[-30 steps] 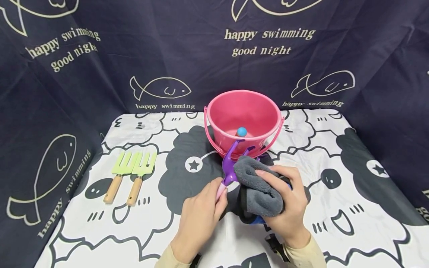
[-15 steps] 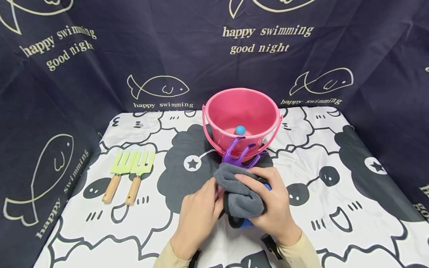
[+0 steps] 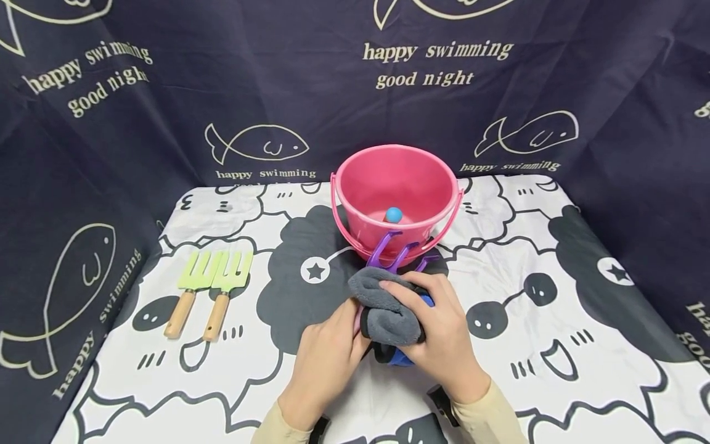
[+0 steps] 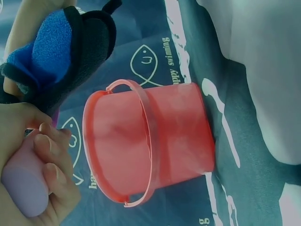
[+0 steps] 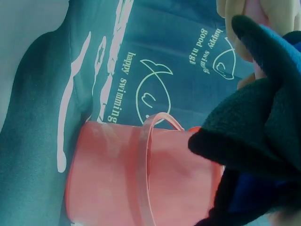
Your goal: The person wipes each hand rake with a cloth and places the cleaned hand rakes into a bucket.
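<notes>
My left hand (image 3: 324, 354) grips the pale pink handle (image 4: 29, 176) of a small purple hand rake (image 3: 383, 251); the fingers curl round it in the left wrist view. With its tines up, the rake is held in front of the pink bucket (image 3: 360, 227). My right hand (image 3: 444, 336) holds a folded towel, grey on one side (image 3: 391, 320) and blue on the other (image 4: 51, 49). The towel lies against the rake where head and handle meet and hides that part. Only the tines show above it in the head view.
Inside the bucket lies a blue ball (image 3: 394, 214), with something reddish beside it. Two green forks with wooden handles, one (image 3: 194, 274) left of the other (image 3: 228, 277), lie on the patterned cloth at the left. A dark printed curtain (image 3: 333, 80) hangs behind.
My right hand has brought the towel leftward onto the rake, covering its lower head and upper handle. The left hand stays on the handle. The whole head view has shifted slightly.
</notes>
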The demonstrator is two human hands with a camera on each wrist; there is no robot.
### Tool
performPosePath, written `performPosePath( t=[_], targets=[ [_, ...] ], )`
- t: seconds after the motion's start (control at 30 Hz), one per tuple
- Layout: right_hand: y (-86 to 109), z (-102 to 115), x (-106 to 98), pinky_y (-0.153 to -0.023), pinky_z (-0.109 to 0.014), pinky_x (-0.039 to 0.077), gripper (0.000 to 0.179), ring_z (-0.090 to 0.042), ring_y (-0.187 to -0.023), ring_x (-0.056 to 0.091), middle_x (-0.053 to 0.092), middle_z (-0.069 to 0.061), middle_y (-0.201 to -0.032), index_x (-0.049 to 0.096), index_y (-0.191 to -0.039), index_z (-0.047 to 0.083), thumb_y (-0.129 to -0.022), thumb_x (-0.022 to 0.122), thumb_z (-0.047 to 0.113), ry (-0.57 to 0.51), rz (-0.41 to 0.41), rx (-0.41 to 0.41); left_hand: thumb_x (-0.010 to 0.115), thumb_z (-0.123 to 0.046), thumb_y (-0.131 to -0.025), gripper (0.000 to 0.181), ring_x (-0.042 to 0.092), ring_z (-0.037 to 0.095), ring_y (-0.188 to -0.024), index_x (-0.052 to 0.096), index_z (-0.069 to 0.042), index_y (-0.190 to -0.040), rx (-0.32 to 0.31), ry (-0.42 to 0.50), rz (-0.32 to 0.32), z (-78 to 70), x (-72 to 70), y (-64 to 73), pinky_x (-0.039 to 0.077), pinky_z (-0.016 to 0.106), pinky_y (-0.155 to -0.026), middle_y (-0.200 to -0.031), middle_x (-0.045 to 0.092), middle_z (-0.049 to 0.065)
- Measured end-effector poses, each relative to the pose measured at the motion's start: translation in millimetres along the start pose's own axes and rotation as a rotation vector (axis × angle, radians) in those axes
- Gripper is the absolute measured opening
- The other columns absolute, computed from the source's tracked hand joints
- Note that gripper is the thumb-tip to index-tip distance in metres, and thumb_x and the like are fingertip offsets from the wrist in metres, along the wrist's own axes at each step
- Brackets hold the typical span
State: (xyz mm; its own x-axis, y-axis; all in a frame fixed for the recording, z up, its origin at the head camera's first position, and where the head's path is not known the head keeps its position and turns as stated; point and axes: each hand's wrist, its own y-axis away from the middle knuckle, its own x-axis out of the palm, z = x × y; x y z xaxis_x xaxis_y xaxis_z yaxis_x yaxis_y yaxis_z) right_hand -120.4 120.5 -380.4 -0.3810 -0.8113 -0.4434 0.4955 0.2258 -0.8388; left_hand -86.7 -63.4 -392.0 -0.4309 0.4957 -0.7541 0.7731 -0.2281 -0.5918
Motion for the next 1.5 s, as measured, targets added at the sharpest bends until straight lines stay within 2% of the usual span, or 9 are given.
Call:
performPosePath(
  t=[0.27,0.5,0.6,0.7,0.9,1.03,1.2,1.33,1.5],
  targets=[
    [-1.1,0.0,-1.8,-0.086,-0.039,0.042,0.039,-0.031,-0.093,0.058,0.067,-0.015,-0.109,0.075,-0.117,0.014,-0.095,0.065,0.045,0.049,-0.047,0.018,0.069,-0.027,-0.09,0.027,0.065,0.019,-0.058,0.061,-0.013,-0.112,0.015,-0.002,-0.003,-1.9,0.5,-1.0,0.046,0.034,-0.049,-0.086,0.069,-0.004],
    [-2.1,-0.7,-4.8,-0.087,-0.041,0.043,0.036,-0.033,-0.093,0.059,0.067,-0.017,-0.108,0.076,-0.115,0.013,-0.082,0.07,0.026,0.099,-0.097,0.062,0.066,-0.024,-0.09,0.03,0.065,0.017,-0.061,0.063,-0.01,-0.116,0.057,-0.029,-0.047,-2.3,3.4,0.9,0.048,0.032,-0.051,-0.084,0.07,-0.002],
    [-1.5,-0.6,-4.4,-0.088,-0.041,0.044,0.035,-0.034,-0.094,0.06,0.067,-0.018,-0.108,0.076,-0.115,0.013,-0.084,0.069,0.028,0.117,-0.12,0.083,0.065,-0.024,-0.092,0.03,0.067,0.016,-0.062,0.064,-0.009,-0.118,0.068,-0.032,-0.066,-1.9,4.9,1.5,0.05,0.031,-0.051,-0.087,0.073,0.0],
    [-0.1,-1.0,-4.0,-0.088,-0.042,0.044,0.035,-0.035,-0.095,0.06,0.067,-0.018,-0.108,0.076,-0.115,0.013,-0.087,0.069,0.032,0.148,-0.133,0.111,0.065,-0.026,-0.093,0.029,0.066,0.015,-0.06,0.065,-0.01,-0.118,0.07,-0.045,-0.066,-1.4,5.8,2.1,0.048,0.03,-0.049,-0.083,0.071,-0.002],
    [-0.3,-7.2,-7.9,-0.089,-0.044,0.043,0.039,-0.038,-0.098,0.058,0.066,-0.02,-0.11,0.076,-0.117,0.014,-0.081,0.074,0.028,0.202,-0.173,0.191,0.067,-0.028,-0.092,0.026,0.065,0.011,-0.057,0.066,-0.013,-0.113,0.078,-0.061,-0.056,-0.9,6.3,5.0,0.045,0.028,-0.047,-0.078,0.069,-0.006],
    [-1.5,-9.0,-7.6,-0.087,-0.047,0.042,0.038,-0.04,-0.093,0.056,0.066,-0.021,-0.109,0.076,-0.117,0.013,-0.082,0.074,0.029,0.229,-0.201,0.165,0.068,-0.028,-0.091,0.026,0.064,0.011,-0.058,0.065,-0.014,-0.114,0.059,-0.06,-0.037,-1.9,5.8,5.1,0.045,0.028,-0.047,-0.079,0.068,-0.007],
    [-3.2,-9.4,-5.5,-0.086,-0.049,0.039,0.035,-0.041,-0.089,0.053,0.066,-0.022,-0.107,0.077,-0.114,0.013,-0.09,0.071,0.037,0.237,-0.246,0.13,0.069,-0.029,-0.092,0.025,0.061,0.012,-0.056,0.064,-0.017,-0.113,-0.005,-0.039,0.01,-3.9,5.2,4.9,0.044,0.029,-0.047,-0.079,0.068,-0.008],
    [-4.0,-9.3,-5.9,-0.092,-0.039,0.042,0.035,-0.04,-0.093,0.055,0.065,-0.023,-0.106,0.077,-0.111,0.011,-0.09,0.07,0.038,0.177,-0.282,0.145,0.068,-0.029,-0.094,0.019,0.062,0.016,-0.054,0.066,-0.018,-0.109,-0.077,-0.024,0.03,-3.9,4.6,5.6,0.043,0.032,-0.046,-0.078,0.069,-0.006],
    [-7.0,-4.3,-6.1,-0.102,-0.025,0.044,0.034,-0.038,-0.098,0.059,0.062,-0.027,-0.105,0.076,-0.105,0.004,-0.082,0.073,0.029,0.069,-0.426,0.182,0.067,-0.029,-0.096,0.015,0.063,0.019,-0.053,0.065,-0.016,-0.102,-0.104,-0.044,-0.011,-1.0,3.9,2.9,0.044,0.033,-0.047,-0.077,0.069,-0.004]
  ],
)
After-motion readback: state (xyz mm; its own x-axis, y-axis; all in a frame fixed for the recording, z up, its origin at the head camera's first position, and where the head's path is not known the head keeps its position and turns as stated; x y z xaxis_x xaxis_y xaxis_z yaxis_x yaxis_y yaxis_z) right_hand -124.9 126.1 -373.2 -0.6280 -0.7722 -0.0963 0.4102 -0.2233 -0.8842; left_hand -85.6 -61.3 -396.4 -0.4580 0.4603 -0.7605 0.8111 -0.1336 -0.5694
